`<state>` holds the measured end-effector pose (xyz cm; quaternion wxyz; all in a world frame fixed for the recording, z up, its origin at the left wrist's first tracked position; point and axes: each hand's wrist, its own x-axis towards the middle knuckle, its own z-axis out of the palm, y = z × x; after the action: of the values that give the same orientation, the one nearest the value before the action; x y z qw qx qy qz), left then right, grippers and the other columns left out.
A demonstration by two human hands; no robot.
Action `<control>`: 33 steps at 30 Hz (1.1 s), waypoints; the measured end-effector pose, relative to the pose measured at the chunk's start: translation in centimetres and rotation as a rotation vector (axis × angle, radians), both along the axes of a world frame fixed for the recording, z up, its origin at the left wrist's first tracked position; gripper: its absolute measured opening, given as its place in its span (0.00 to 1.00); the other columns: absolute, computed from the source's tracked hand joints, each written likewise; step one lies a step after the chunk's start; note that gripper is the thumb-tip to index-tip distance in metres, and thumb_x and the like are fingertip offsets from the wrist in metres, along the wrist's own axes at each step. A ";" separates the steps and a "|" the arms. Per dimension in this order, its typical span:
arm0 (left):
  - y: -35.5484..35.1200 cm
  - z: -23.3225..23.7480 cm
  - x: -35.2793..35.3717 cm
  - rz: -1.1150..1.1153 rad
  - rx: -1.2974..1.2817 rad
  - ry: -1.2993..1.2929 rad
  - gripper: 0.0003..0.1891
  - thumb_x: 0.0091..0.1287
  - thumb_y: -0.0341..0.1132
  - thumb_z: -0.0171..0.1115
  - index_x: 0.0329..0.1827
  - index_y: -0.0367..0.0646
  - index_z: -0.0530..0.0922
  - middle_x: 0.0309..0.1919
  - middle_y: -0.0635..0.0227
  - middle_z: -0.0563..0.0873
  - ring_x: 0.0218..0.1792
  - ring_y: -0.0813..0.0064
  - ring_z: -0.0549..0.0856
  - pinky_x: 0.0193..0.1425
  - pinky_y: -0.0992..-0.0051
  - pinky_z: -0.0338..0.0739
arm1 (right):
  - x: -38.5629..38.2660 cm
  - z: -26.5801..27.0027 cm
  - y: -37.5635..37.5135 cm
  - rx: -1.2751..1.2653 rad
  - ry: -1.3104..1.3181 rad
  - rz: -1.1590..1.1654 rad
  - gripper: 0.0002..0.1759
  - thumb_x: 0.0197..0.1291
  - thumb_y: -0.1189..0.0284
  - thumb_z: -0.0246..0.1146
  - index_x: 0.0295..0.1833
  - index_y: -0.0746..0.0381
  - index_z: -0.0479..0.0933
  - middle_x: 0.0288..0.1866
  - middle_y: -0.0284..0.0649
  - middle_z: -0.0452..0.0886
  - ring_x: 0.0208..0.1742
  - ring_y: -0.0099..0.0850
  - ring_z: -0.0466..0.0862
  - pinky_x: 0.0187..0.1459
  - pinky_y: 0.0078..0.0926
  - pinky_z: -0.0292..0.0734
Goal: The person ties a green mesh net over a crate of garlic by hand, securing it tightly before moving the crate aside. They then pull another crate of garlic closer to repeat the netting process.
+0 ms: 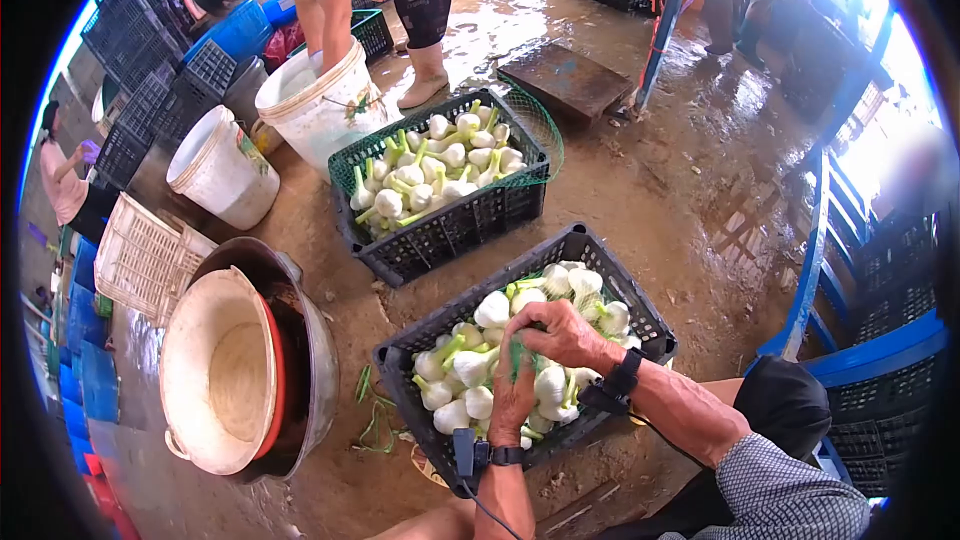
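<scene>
Directly in front of me stands a black plastic crate filled with white garlic bulbs with short green stems. My two hands meet above the bulbs. Green mesh netting shows bunched between them, and part of it seems to stretch over bulbs on the crate's far right. My left hand is closed around the bunched netting, fingers partly hidden. From the right, my right hand pinches the same netting with thumb and forefinger. Both wrists wear dark straps.
Another crate of garlic with green net over its edge stands ahead. Left are nested basins, a white bucket and a wicker-like basket. A person bends over a bucket. A platform scale sits beyond; a blue frame stands right.
</scene>
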<state>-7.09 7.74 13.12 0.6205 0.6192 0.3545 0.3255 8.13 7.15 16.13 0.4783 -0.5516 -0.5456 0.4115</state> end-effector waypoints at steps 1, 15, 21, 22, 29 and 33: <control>-0.1 -0.2 -0.1 0.004 0.000 0.001 0.25 0.78 0.43 0.48 0.72 0.37 0.66 0.62 0.57 0.77 0.64 0.67 0.74 0.69 0.70 0.65 | 0.0 0.1 0.1 0.000 0.001 0.004 0.08 0.56 0.77 0.61 0.40 0.67 0.82 0.34 0.41 0.86 0.38 0.26 0.85 0.43 0.27 0.80; 0.0 -3.4 1.0 0.107 0.030 -0.059 0.16 0.66 0.32 0.67 0.55 0.38 0.76 0.48 0.71 0.81 0.47 0.78 0.79 0.51 0.75 0.75 | 1.0 1.0 1.5 -0.021 -0.132 0.190 0.09 0.51 0.75 0.61 0.37 0.67 0.83 0.31 0.42 0.86 0.35 0.31 0.85 0.41 0.29 0.79; 0.3 -3.5 1.1 0.156 -0.036 -0.194 0.06 0.73 0.31 0.60 0.46 0.37 0.80 0.35 0.78 0.80 0.36 0.85 0.75 0.39 0.79 0.71 | 0.5 1.3 1.6 -0.009 -0.020 0.146 0.10 0.53 0.76 0.60 0.39 0.69 0.81 0.34 0.41 0.86 0.36 0.29 0.85 0.41 0.29 0.79; 0.4 -3.7 1.1 0.157 0.000 -0.181 0.06 0.73 0.32 0.60 0.45 0.37 0.80 0.33 0.78 0.79 0.36 0.84 0.74 0.38 0.79 0.71 | 0.8 1.7 1.4 -0.131 0.132 0.080 0.11 0.54 0.75 0.60 0.41 0.69 0.81 0.35 0.41 0.86 0.36 0.28 0.84 0.41 0.29 0.79; 0.3 -4.0 1.2 0.201 -0.199 -0.248 0.09 0.73 0.36 0.60 0.45 0.40 0.83 0.32 0.80 0.79 0.33 0.86 0.73 0.37 0.82 0.68 | 4.1 5.0 -0.7 -0.007 -0.108 -0.169 0.20 0.64 0.63 0.57 0.50 0.69 0.79 0.45 0.42 0.83 0.49 0.32 0.81 0.55 0.30 0.75; 0.2 -3.3 1.3 0.216 -0.170 -0.243 0.09 0.73 0.34 0.58 0.45 0.39 0.83 0.34 0.78 0.82 0.34 0.86 0.74 0.40 0.81 0.69 | 6.3 4.7 -4.4 -0.054 -0.169 -0.170 0.23 0.60 0.62 0.65 0.56 0.67 0.77 0.46 0.41 0.82 0.46 0.29 0.81 0.50 0.29 0.77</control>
<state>-5.81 7.95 9.82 0.6702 0.4790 0.3679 0.4314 14.41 2.74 20.88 0.4487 -0.6413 -0.5240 0.3359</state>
